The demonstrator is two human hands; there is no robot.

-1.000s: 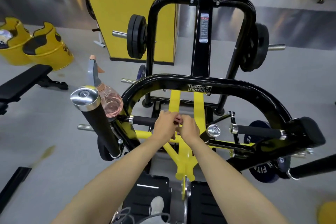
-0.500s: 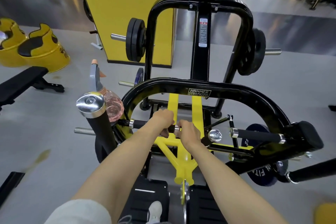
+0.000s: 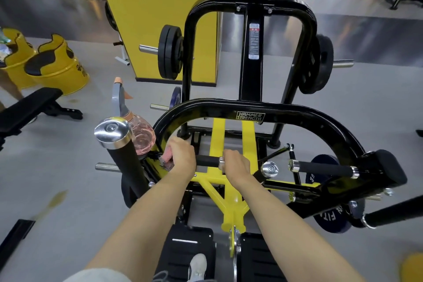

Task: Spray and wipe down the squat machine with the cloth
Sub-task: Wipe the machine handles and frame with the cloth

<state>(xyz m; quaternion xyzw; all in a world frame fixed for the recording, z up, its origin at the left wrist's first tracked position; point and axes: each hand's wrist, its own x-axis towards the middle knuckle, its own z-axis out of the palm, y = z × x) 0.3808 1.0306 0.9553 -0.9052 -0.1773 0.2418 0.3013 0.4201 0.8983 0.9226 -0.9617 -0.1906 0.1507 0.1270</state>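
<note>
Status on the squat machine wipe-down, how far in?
Early to middle, I'd judge. Done: spraying, seemingly; the spray bottle stands unheld. In hand: left hand wraps the cloth round the left handle, right hand holds its end. Left: right handle, black arch, footplates; none shows wiping either way.

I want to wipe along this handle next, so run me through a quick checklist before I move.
1. Cloth in left hand: ok, gripped.
2. Cloth against the black handle: ok, wrapped on it.
3. Right hand steadying the handle's chrome end: ok.
4. Spray bottle nearby: ok, just left of the cloth, probably reachable.
5. Bottle seated securely: cannot tell, its base is hidden.
6. Handle wet with spray: cannot tell.
</note>
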